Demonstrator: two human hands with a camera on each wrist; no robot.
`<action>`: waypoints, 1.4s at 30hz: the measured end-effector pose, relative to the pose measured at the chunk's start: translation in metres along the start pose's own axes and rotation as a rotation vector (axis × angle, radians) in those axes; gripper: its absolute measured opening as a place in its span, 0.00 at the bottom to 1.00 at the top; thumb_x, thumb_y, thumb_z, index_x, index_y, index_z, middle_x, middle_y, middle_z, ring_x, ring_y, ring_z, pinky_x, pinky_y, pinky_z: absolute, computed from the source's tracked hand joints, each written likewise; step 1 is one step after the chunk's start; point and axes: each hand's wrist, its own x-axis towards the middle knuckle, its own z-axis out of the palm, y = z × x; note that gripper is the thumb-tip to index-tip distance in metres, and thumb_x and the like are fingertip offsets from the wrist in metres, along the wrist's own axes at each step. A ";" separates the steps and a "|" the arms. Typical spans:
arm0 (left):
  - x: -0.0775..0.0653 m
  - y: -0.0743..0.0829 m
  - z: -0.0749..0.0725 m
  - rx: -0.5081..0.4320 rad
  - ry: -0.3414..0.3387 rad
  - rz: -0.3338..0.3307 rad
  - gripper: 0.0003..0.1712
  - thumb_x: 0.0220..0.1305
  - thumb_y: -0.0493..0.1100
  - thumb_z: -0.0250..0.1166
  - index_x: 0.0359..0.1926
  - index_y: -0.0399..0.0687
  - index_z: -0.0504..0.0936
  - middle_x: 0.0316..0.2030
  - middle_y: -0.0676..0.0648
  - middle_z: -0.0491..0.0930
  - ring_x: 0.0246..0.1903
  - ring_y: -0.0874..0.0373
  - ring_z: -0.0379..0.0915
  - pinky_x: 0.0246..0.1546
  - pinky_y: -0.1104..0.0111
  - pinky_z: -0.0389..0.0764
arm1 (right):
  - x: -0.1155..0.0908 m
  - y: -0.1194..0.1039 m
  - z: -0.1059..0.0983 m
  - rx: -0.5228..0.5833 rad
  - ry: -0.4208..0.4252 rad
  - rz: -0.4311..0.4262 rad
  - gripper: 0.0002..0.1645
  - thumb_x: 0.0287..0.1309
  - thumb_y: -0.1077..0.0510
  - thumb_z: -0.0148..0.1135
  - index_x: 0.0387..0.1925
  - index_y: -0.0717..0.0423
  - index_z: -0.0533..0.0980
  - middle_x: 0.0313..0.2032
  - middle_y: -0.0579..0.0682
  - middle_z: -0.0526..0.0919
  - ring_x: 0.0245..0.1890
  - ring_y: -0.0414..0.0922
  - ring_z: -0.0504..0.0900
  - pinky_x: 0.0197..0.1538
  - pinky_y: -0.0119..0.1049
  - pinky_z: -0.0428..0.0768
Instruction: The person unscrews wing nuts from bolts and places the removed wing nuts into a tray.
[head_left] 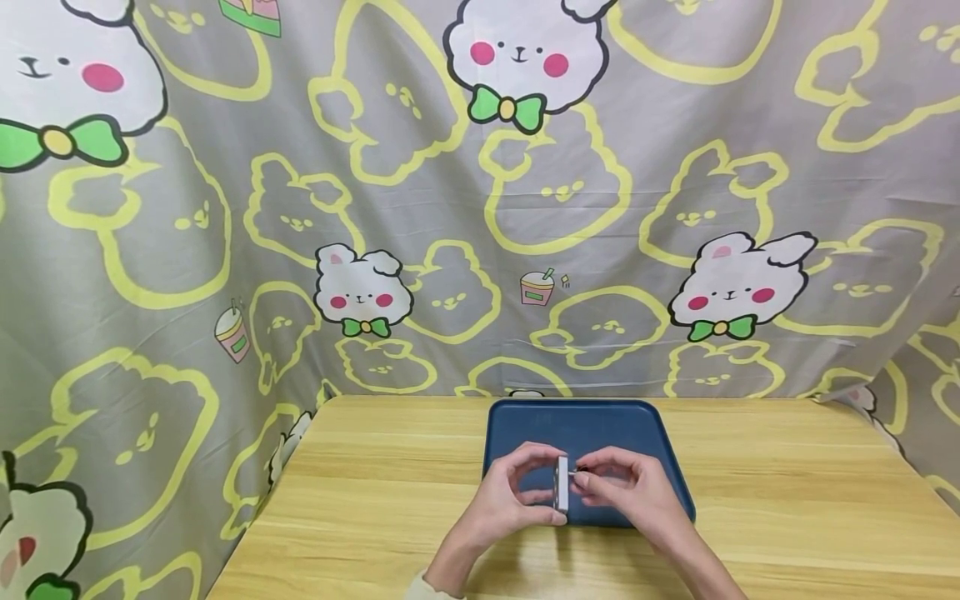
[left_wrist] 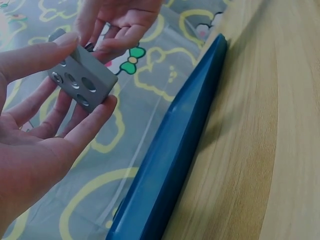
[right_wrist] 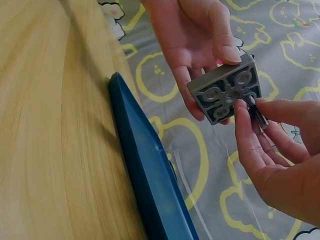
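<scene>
My left hand (head_left: 501, 496) holds a small grey block (head_left: 562, 485) on edge by its rim, over the blue tray. In the left wrist view the block (left_wrist: 82, 80) shows a smooth face with several round holes, one holding a shiny metal part. Its other side (right_wrist: 227, 92), in the right wrist view, is ribbed with round bosses. My right hand (head_left: 633, 487) pinches a thin threaded metal screw (right_wrist: 261, 119) between thumb and fingers. The screw's tip is right at the ribbed face, and fingertips hide part of its length.
Beneath the hands the dark blue tray (head_left: 570, 417), with a low raised rim, lies on a light wooden table (head_left: 375, 500). A grey curtain (head_left: 450, 208) printed with rabbits hangs behind the table and along its sides.
</scene>
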 end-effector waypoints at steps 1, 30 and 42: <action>0.000 0.000 0.000 0.001 0.003 -0.004 0.37 0.50 0.22 0.76 0.63 0.38 0.77 0.60 0.42 0.75 0.64 0.50 0.72 0.55 0.56 0.84 | 0.000 0.000 0.000 -0.016 0.003 -0.012 0.23 0.62 0.60 0.72 0.51 0.76 0.78 0.44 0.63 0.87 0.41 0.51 0.90 0.46 0.51 0.88; -0.003 0.001 -0.009 -0.140 -0.041 -0.001 0.39 0.59 0.35 0.77 0.68 0.29 0.70 0.62 0.43 0.74 0.66 0.27 0.62 0.51 0.62 0.86 | 0.006 0.013 0.011 -0.660 0.157 -1.062 0.13 0.75 0.48 0.58 0.43 0.48 0.85 0.45 0.44 0.85 0.41 0.42 0.86 0.48 0.22 0.82; -0.003 0.001 -0.010 -0.142 -0.015 -0.017 0.39 0.57 0.31 0.77 0.67 0.30 0.71 0.65 0.30 0.68 0.66 0.36 0.67 0.56 0.54 0.84 | 0.005 0.010 0.011 -0.601 0.130 -1.005 0.13 0.65 0.58 0.70 0.50 0.54 0.83 0.47 0.50 0.86 0.45 0.45 0.85 0.51 0.23 0.81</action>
